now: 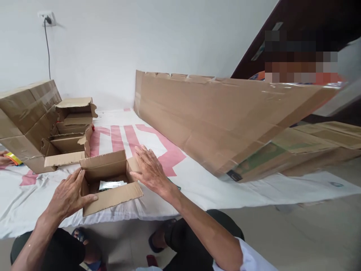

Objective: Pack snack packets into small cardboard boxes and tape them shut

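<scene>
A small cardboard box (pixel 113 199) stands with its top flaps up on the cloth-covered table in front of me. Inside it lies a white packet (pixel 112 184) with print too small to read; something dark shows under it. My left hand (pixel 66 194) rests against the box's left side, fingers stretched along it and thumb over the front flap. On the other side, my right hand (pixel 150 169) lies with fingers extended against the right flap. Both hands touch the box, and neither is closed round it.
To the left, two open cardboard boxes (pixel 69 160) sit beside a stack of taped cartons (pixel 26 109). A large cardboard sheet (pixel 214 116) stands upright at right. Another person (pixel 301 67) is behind it. A hand (pixel 4 159) near a yellow-orange object shows at far left.
</scene>
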`<state>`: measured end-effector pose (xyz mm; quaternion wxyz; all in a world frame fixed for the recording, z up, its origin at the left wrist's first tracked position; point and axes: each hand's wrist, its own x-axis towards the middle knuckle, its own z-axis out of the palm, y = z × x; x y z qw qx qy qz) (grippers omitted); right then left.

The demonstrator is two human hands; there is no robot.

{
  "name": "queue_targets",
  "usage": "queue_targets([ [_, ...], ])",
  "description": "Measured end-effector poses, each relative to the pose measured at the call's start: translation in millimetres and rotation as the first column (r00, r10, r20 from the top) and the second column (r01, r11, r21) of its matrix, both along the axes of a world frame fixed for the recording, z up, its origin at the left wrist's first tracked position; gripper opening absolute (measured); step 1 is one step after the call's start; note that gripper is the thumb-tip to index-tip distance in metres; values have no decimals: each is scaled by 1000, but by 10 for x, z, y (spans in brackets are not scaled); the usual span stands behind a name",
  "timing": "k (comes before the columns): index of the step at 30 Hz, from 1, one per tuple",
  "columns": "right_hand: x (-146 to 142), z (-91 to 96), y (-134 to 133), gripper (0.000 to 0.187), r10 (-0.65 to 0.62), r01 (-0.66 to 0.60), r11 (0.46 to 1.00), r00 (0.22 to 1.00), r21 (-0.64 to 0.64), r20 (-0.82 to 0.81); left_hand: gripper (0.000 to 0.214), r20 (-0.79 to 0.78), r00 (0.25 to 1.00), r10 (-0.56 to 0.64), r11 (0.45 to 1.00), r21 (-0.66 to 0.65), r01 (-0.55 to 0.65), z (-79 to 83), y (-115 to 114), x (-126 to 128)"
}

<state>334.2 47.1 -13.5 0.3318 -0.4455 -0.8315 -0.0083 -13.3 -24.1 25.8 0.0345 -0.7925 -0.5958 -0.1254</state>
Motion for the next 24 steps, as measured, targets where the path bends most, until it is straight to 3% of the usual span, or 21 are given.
queue_targets([
  [4, -4, -2, -41, 57, 138, -130, 980, 990, -149, 42, 103, 60, 997, -53, 998, -26, 55, -9, 70, 52],
  [7, -23, -70, -68, 52, 161, -171, 939, 985, -298, -58, 113, 113, 988, -103, 994, -30, 107, -55, 115, 65],
  [9, -23, -142, -90, 52, 149, -183, 928, 981, -325, -126, 123, 140, 983, -118, 988, -83, 130, -123, 137, 40],
  [13, -2, -217, -160, 52, 135, -180, 933, 978, -312, -160, 131, 216, 970, -110, 973, -178, 150, -240, 108, 4],
  [20, 44, -71, -343, 50, 143, -146, 968, 989, -203, -30, 141, 277, 954, -119, 986, -81, 146, -296, -240, 130],
  [24, -33, 66, -359, 32, 165, -151, 982, 978, -117, 124, 145, 312, 940, -136, 987, -36, 155, -369, -298, 149],
])
